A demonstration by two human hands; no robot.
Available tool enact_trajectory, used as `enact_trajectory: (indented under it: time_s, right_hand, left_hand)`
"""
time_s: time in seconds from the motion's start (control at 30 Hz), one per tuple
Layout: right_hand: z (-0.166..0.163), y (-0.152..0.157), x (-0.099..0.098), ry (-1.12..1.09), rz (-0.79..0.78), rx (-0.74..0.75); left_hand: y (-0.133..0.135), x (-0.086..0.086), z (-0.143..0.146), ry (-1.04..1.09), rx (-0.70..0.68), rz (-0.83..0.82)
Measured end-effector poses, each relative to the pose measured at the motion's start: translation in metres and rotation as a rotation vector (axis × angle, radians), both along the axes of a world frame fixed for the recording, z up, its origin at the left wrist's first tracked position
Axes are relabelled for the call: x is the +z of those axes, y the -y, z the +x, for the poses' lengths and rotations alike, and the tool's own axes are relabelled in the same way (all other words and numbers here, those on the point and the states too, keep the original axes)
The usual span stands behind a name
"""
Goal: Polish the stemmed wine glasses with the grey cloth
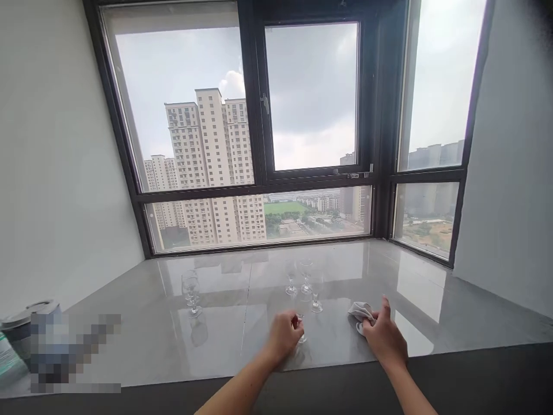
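My left hand (285, 334) is closed on a small stemmed glass (302, 337) near the front edge of the sill; the fingers hide much of it, and its clear foot shows just beside them. To the right, my right hand (386, 334) pinches a crumpled pale grey cloth (362, 314), with the index finger raised away from it. Just beyond my left hand stand more stemmed glasses: one nearer (317, 302) and two behind, a left glass (291, 282) and a right glass (306, 276).
More stemmed glasses (192, 294) stand on the left part of the glossy grey sill (224, 340). A lidded bin-like container (26, 323) is at the far left, beside a blurred-out patch. Dark-framed windows (259, 193) border the back, with walls on both sides.
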State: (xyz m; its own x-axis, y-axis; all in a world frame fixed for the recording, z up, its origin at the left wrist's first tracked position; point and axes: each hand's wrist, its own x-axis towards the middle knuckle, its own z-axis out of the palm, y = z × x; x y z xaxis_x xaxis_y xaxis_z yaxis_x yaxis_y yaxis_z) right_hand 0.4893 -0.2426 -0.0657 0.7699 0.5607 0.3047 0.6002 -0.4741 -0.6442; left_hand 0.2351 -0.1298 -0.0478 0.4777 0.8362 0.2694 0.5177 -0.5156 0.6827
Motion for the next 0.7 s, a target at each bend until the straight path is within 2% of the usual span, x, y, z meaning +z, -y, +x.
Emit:
enact_trajectory:
  time_s: [0.07, 0.2, 0.27, 0.33, 0.47, 0.57, 0.63, 0.7]
  right_hand:
    - [0.003, 0.0, -0.002, -0.004, -0.002, 0.005]
    - [0.006, -0.003, -0.006, -0.005, -0.004, 0.02]
    - [0.007, -0.004, -0.007, -0.019, -0.003, 0.016]
    - [0.007, -0.006, -0.007, -0.031, 0.002, 0.01]
    - [0.007, -0.007, -0.006, -0.033, 0.005, 0.027]
    - [0.006, -0.007, -0.005, -0.03, -0.017, 0.04]
    - [0.004, -0.006, -0.003, -0.007, -0.022, 0.028]
    - [0.002, -0.004, -0.002, 0.012, -0.017, 0.012]
  left_hand:
    - [-0.006, -0.001, -0.063, -0.01, 0.126, 0.038]
    - [-0.023, 0.004, -0.188, -0.049, 0.463, 0.05]
    - [-0.033, 0.011, -0.231, -0.086, 0.589, 0.031]
    - [-0.042, 0.019, -0.256, -0.12, 0.67, 0.0]
    - [-0.04, 0.027, -0.275, -0.161, 0.826, -0.072]
    - [-0.018, 0.022, -0.264, -0.188, 0.907, -0.103]
    - [-0.002, 0.017, -0.238, -0.217, 0.802, -0.082]
    - [0.006, 0.014, -0.197, -0.218, 0.582, 0.01]
